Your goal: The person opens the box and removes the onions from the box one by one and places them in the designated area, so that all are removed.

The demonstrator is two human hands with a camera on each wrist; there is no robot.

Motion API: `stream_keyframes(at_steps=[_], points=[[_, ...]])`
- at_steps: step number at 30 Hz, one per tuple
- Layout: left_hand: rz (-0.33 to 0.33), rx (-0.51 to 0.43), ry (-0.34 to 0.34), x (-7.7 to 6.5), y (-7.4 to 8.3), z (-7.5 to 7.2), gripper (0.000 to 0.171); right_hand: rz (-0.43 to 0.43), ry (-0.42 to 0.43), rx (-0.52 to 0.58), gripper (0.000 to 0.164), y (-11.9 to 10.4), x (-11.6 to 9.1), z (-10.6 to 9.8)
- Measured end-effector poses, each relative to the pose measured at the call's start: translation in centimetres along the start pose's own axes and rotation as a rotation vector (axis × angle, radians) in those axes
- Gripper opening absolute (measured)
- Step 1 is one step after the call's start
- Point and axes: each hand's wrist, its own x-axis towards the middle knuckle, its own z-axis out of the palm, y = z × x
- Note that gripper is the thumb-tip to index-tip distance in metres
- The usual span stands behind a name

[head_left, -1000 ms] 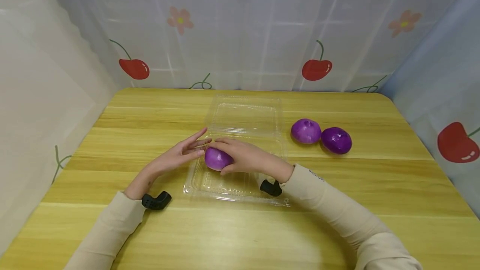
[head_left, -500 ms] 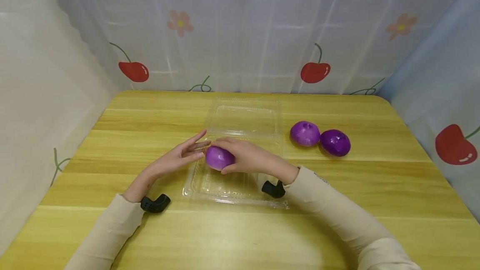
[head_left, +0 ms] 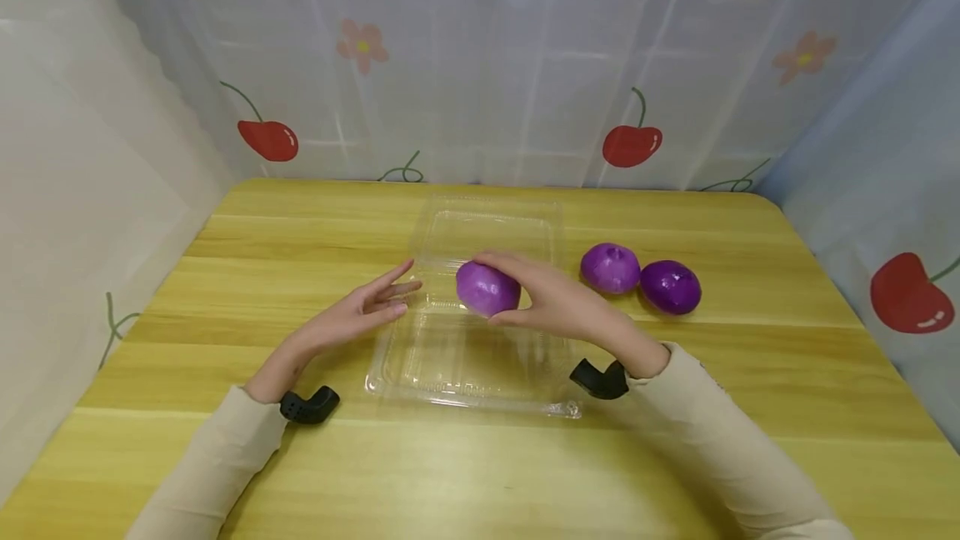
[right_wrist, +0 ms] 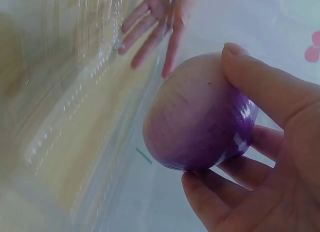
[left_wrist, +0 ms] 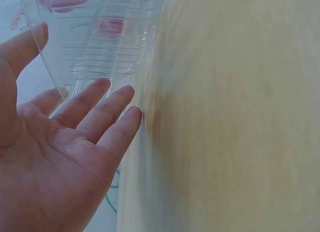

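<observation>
My right hand grips a purple onion between thumb and fingers, above the middle of a clear plastic clamshell box. In the right wrist view the onion shows a pale side and a darker purple side, with the fingers curled under it. At the box's left side is my left hand, fingers spread and holding nothing. From the left wrist view its fingertips lie close to the box wall; whether they touch I cannot tell. The box's lid lies folded back on the far side.
Two more purple onions, a lighter one and a darker one, sit side by side on the wooden table, right of the box. A printed curtain hangs behind the table.
The right hand has carried the onion rightward and a little away from me, off from the left fingertips. The left hand, the box and the other onions have stayed in place.
</observation>
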Motion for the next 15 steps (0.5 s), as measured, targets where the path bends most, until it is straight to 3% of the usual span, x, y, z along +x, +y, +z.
stream_keyframes(at_steps=[8, 15], points=[[-0.013, 0.015, -0.003, 0.0, 0.1, -0.1, 0.067, 0.072, 0.112, -0.017, 0.073, 1.9, -3.7, -2.5], [-0.012, 0.023, 0.006, 0.0, 0.2, 0.0, 0.067, 0.157, 0.213, -0.003, 0.073, 4.1, -7.0, -2.9]])
